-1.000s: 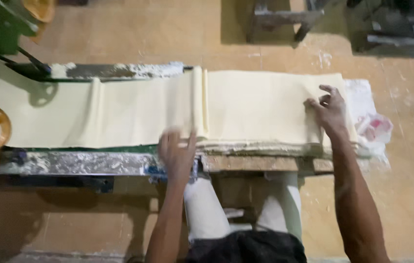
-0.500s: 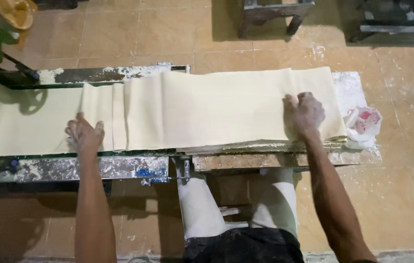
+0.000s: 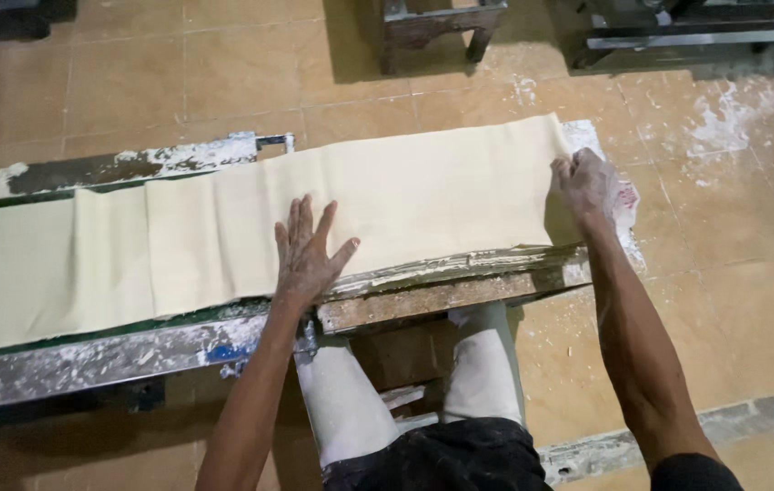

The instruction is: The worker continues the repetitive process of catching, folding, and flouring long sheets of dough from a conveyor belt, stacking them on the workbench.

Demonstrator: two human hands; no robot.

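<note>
Viewed from overhead. Pressed the left hand (image 3: 307,259) flat and open, fingers spread, onto the dough sheet (image 3: 423,195) near its front edge. Curled the right hand (image 3: 584,186) shut over the right end of the same sheet, knuckles up; could not tell how much dough sat inside the fist. Found the sheet stretched lengthwise along the wooden bench (image 3: 460,293) and on leftward over the metal frame (image 3: 87,362), out of view at the left.

Likely hazards, as judged:
- Tearing or thinning at the right end, if pulled harder there than the flat palm allowed.
- Fingerprints or a dent under the open palm, if leaned on heavily.
- Deepening of the crease (image 3: 147,244) in the left part, if pushed leftward rather than smoothed.
- Slipping of the front edge off the bench toward the knees (image 3: 341,409), given the small margin of bare wood there.
- Picking up grit, if dropped onto the floured floor tiles (image 3: 723,273).

Edges and room: almost no bench left beyond the right end, only a crumpled plastic bag (image 3: 628,195) touching the fist. Open floor to the right and behind the bench; dark stands (image 3: 432,23) well apart at the top. Ample length leftward along the frame; narrow clearance at the front, close against the legs.
</note>
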